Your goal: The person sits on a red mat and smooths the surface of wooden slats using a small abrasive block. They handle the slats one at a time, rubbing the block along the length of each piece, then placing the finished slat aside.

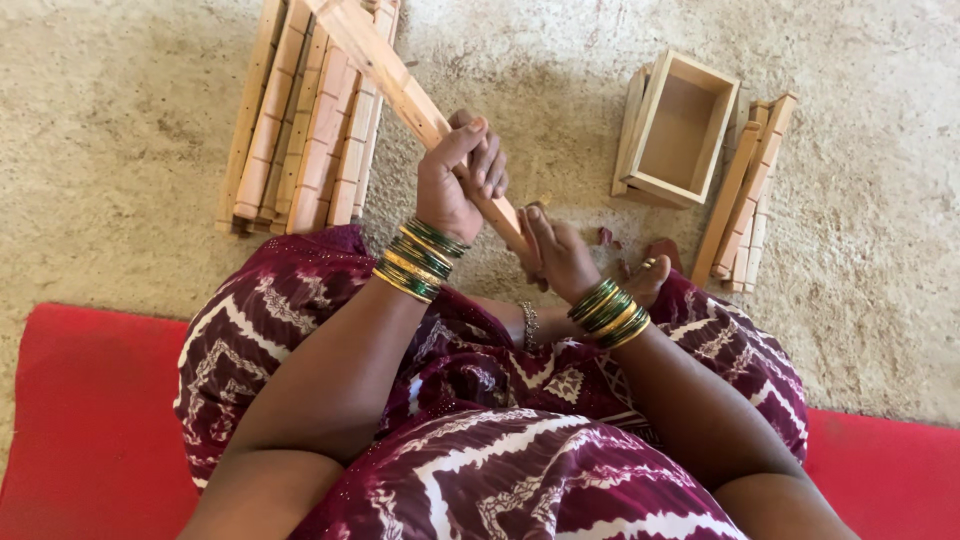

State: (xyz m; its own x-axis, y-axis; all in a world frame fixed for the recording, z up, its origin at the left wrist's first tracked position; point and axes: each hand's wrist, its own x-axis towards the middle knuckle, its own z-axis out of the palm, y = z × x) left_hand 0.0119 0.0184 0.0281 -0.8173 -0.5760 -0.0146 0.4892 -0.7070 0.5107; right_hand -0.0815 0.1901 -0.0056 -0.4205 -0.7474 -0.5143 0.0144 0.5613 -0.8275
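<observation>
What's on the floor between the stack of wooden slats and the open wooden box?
In the head view, only bare floor lies between the slat stack and the box.

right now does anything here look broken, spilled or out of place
Small reddish-brown chips lie scattered on the floor near the lower end of the wooden slat that the left hand and right hand grip. The slat piles and the small open wooden box look orderly.

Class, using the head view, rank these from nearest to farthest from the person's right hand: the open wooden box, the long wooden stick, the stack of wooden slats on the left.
1. Long wooden stick, held in the right hand.
2. Open wooden box, upper right.
3. Stack of wooden slats, upper left.
</observation>
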